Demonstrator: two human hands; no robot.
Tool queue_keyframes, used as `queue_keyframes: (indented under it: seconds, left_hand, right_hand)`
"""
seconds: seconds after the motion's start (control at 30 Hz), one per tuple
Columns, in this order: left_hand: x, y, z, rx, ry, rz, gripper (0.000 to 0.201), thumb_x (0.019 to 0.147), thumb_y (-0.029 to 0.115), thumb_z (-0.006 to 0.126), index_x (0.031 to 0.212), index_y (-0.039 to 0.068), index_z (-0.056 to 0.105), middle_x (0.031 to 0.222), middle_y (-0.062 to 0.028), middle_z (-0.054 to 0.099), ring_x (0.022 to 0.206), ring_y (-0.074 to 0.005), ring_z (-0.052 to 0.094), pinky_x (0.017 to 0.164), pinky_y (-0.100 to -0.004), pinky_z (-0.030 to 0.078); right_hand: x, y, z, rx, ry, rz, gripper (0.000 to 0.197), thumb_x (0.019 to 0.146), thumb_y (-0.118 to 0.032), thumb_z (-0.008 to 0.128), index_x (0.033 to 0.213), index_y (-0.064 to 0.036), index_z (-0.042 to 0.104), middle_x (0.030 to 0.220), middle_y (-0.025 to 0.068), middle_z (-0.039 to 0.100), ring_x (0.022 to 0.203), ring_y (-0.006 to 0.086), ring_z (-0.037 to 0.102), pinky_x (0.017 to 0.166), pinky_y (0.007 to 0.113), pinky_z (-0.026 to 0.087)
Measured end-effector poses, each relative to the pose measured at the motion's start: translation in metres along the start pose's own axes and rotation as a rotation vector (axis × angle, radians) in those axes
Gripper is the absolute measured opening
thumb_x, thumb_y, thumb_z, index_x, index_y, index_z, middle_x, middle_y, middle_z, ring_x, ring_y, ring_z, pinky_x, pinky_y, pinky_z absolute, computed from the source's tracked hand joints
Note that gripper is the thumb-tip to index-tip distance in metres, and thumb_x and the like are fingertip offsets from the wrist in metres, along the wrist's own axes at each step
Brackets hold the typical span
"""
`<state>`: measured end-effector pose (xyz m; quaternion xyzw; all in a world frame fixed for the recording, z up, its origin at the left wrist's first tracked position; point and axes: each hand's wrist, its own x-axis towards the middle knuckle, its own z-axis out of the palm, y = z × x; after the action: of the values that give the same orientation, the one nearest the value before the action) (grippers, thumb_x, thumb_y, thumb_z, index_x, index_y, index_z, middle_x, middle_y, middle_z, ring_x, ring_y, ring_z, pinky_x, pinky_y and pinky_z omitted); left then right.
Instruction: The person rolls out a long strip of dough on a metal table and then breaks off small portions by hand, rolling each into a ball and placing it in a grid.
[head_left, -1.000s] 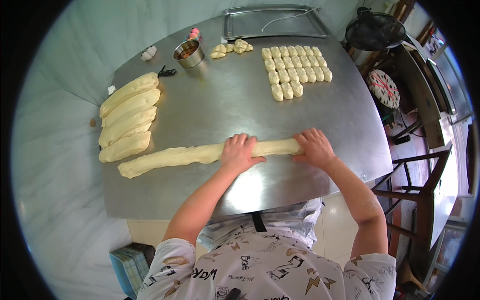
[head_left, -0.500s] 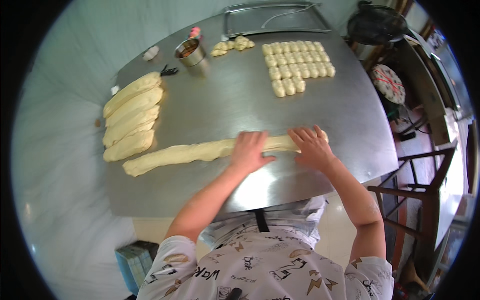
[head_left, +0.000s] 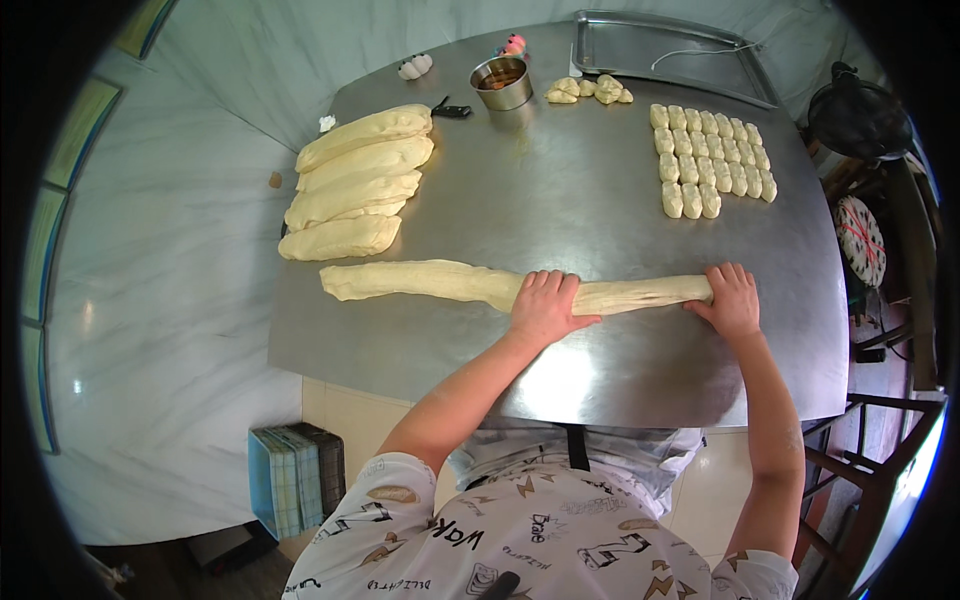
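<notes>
A long pale dough log (head_left: 420,281) lies across the steel table in front of me. My left hand (head_left: 546,306) is closed over its middle, fingers on the far side and thumb on the near side. At the log's right end, my right hand (head_left: 733,300) is wrapped round the tip. The stretch of dough between my hands is slimmer and shows a lengthwise crease. Several thick dough slabs (head_left: 352,190) lie side by side at the far left. Small cut dough pieces (head_left: 707,150) stand in rows at the far right.
Along the back are a metal bowl (head_left: 502,84), a black-handled knife (head_left: 453,111), dough scraps (head_left: 590,90) and a steel tray (head_left: 670,58). A marble wall (head_left: 190,290) borders the left. A dark-framed stool (head_left: 870,450) stands right; a blue crate (head_left: 265,480) sits below left.
The view has shifted left. My hands have moved farther apart, the right one to the log's end. Both have gone from flatter fingers to a grip round the dough.
</notes>
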<state>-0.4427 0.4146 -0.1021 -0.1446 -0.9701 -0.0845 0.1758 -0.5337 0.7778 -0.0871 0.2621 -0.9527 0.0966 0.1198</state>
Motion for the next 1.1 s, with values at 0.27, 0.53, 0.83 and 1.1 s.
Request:
queue_keyframes:
  seconds: [0.27,0.53,0.83,1.1]
  left_hand:
    - [-0.015,-0.058,-0.02,0.054,0.101,-0.004,0.07,0.068,0.071,0.088,0.101,0.011,0.07,0.092,-0.0096,0.072,0.089,-0.0327,0.071,0.09,-0.0459,0.055]
    - [-0.031,-0.073,-0.074,-0.1,-0.576,-0.159,0.073,0.076,0.076,0.083,0.107,0.01,0.074,0.083,-0.0157,0.076,0.082,-0.0387,0.076,0.078,-0.0501,0.06]
    - [-0.102,-0.162,-0.07,0.261,-0.122,-0.267,0.072,0.074,0.067,0.088,0.117,0.011,0.073,0.099,-0.0108,0.074,0.092,-0.0331,0.072,0.079,-0.0479,0.057]
    - [0.0,-0.017,-0.037,-0.122,-0.19,0.097,0.092,0.079,0.045,0.092,0.152,0.005,0.053,0.15,-0.0191,0.056,0.143,-0.0393,0.052,0.124,-0.0656,0.031]
  right_hand:
    - [-0.023,0.013,-0.004,-0.006,0.015,-0.001,0.064,0.07,-0.046,0.095,0.115,-0.0092,0.07,0.106,0.0089,0.069,0.106,0.0339,0.066,0.092,0.048,0.053]
    - [-0.006,0.034,0.004,-0.067,-0.099,-0.048,0.06,0.069,-0.053,0.094,0.103,-0.0101,0.068,0.091,0.0076,0.07,0.089,0.0338,0.07,0.079,0.046,0.057]
    - [0.018,-0.077,0.03,0.157,0.034,-0.15,0.057,0.077,-0.054,0.087,0.108,-0.0103,0.067,0.103,0.0118,0.069,0.102,0.034,0.068,0.089,0.047,0.055]
    - [0.015,-0.054,0.046,0.311,-0.129,-0.084,0.057,0.08,-0.046,0.089,0.112,-0.0052,0.065,0.104,0.0156,0.071,0.104,0.0369,0.069,0.091,0.049,0.056]
